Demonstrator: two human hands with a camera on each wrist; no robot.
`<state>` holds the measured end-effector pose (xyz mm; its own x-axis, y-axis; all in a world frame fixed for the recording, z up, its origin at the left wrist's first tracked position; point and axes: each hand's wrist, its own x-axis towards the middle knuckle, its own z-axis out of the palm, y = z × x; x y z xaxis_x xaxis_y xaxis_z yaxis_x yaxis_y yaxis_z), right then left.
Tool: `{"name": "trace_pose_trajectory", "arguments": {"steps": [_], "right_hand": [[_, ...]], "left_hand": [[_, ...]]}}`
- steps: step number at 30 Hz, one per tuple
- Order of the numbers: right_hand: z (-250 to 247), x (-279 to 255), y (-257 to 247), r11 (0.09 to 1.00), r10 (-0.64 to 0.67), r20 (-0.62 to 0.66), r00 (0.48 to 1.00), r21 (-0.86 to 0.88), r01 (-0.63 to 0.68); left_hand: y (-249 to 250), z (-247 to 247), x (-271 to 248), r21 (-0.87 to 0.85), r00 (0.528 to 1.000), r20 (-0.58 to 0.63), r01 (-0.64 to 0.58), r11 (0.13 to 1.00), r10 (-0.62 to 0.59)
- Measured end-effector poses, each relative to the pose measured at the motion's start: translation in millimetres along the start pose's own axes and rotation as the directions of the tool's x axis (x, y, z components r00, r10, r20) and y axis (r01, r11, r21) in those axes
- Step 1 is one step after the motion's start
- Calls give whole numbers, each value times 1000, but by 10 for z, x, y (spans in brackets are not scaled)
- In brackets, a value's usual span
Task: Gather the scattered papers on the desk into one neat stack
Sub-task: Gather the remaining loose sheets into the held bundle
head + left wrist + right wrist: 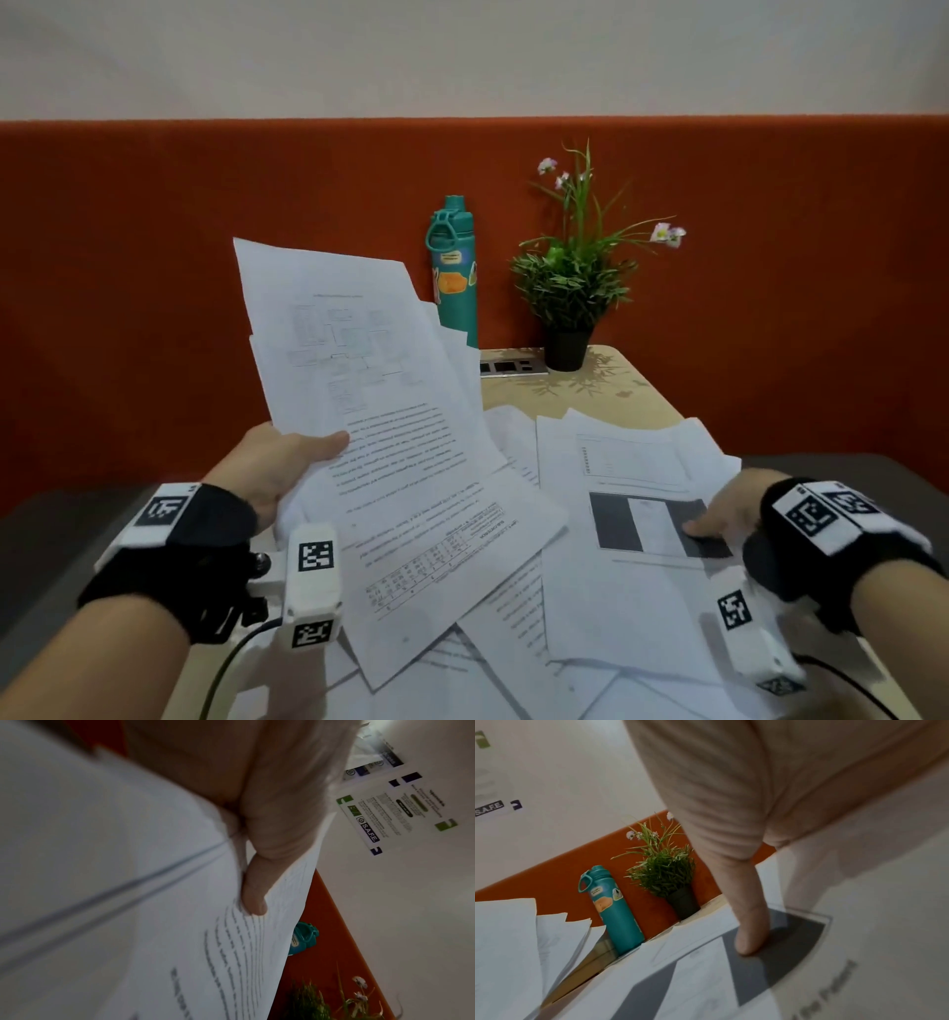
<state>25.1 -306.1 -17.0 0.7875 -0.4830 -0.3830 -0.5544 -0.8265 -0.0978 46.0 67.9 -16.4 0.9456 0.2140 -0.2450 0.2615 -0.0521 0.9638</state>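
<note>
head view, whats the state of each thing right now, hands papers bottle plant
left hand: grips a fanned bundle of papers, raised off the desk
right hand: thumb on the sheet with grey blocks, which lies on the desk
loose papers: scattered, overlapping
teal bottle: upright, lid on
potted plant: upright

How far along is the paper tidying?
Partly done: the left hand grips a loose sheaf of gathered papers, raised off the desk. In hand: the right hand pinches the sheet with grey blocks. Left: many scattered sheets and squaring the stack.
</note>
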Motion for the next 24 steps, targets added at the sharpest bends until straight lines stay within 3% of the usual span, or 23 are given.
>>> {"name": "trace_pose_trajectory", "arguments": {"steps": [2, 5, 9, 13, 15, 17, 18, 19, 22, 24], "right_hand": [[-43, 36, 11, 1000, -19, -50, 999, -16, 19], [-130, 118, 48, 995, 22, -110, 994, 99, -11], [9, 253, -11, 997, -23, -5, 1000, 70, 24], [186, 540, -57, 994, -90, -8, 996, 55, 90], [150, 572, -49, 956, -20, -64, 998, 292, 37], [99, 565, -46, 882, 62, -200, 978, 470, 39], [86, 556, -38, 861, 100, -283, 954, 505, 59], [80, 502, -29, 872, 96, -285, 954, 486, 58], [114, 483, 35, 872, 26, -205, 978, 484, 79], [-25, 385, 77, 815, 16, -330, 944, 551, 179]], "left_hand": [[3, -32, 5, 1, 1000, -13, -8, 1000, 8], [3, -67, 5, -2, 999, -23, -22, 1000, 22], [-28, -12, 0, -11, 1000, -7, -14, 1000, 14], [-85, 25, 5, -11, 1000, -7, -14, 1000, 14], [-107, 7, 7, -19, 1000, -9, -18, 1000, 18], [-118, -22, 14, -36, 999, -15, -32, 999, 32], [-123, -34, 20, -44, 999, -19, -41, 998, 41], [-126, -36, 23, -44, 999, -18, -51, 998, 51], [-130, 4, -17, -25, 996, 7, -90, 996, 90], [-119, 45, -38, -9, 993, 19, -117, 993, 117]]}}
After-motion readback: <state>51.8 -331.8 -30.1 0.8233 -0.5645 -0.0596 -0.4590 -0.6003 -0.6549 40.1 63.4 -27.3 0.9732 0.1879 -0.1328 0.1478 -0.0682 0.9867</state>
